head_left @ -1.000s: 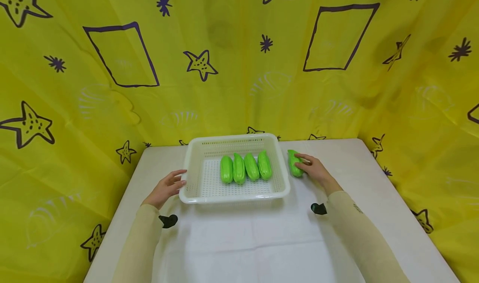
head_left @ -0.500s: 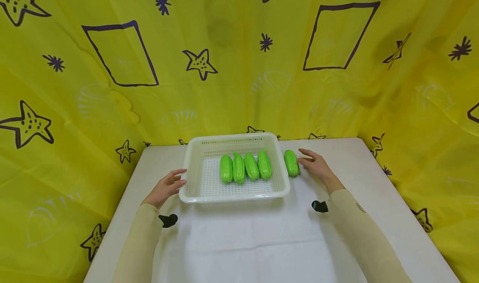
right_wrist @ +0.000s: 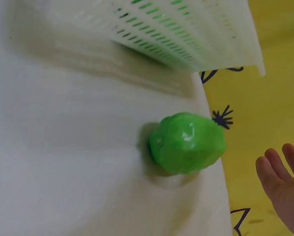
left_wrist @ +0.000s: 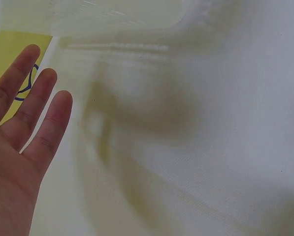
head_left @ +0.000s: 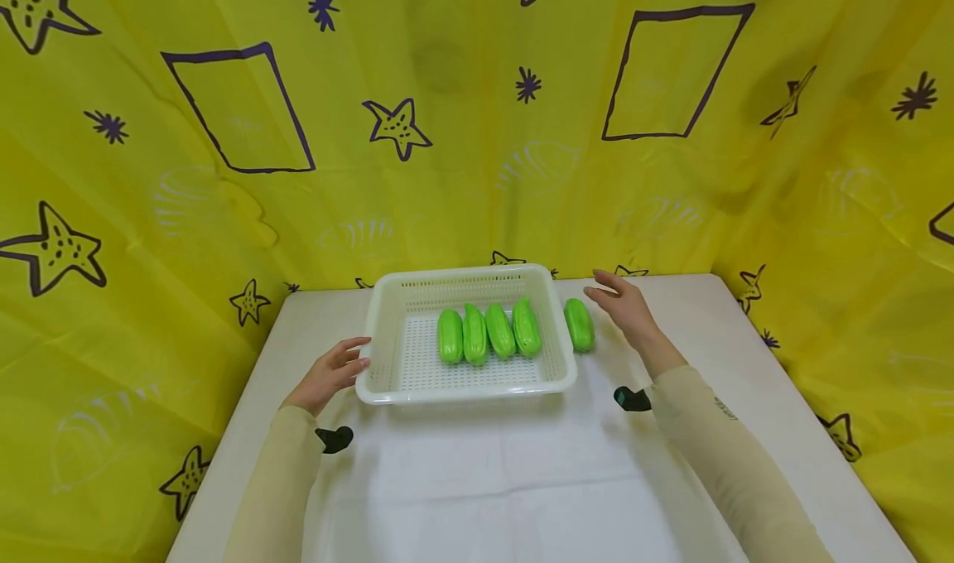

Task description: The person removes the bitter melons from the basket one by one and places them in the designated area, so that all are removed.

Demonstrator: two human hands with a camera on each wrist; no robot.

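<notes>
Basket [head_left: 387, 385]: white, perforated. Five gourds: glossy bright green, four inside [head_left: 488, 332], one [head_left: 579, 324] on the table just right of the basket. Table [head_left: 507, 480]: white. Backdrop [head_left: 462, 132]: yellow, with dark purple stars, diamond outlines and asterisks. Sleeves [head_left: 276, 488]: beige.

Glossy green cucumber [head_left: 579, 324] lies flat on desk, lengthwise, just left of right hand [head_left: 622, 306], not touched. White perforated basket [head_left: 387, 381] w/ four more, touching left hand [head_left: 331, 372].

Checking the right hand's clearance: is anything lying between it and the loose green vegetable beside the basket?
Nothing: only bare white table separates the right hand from the green vegetable. The head view shows it, and the right wrist view too.
</notes>
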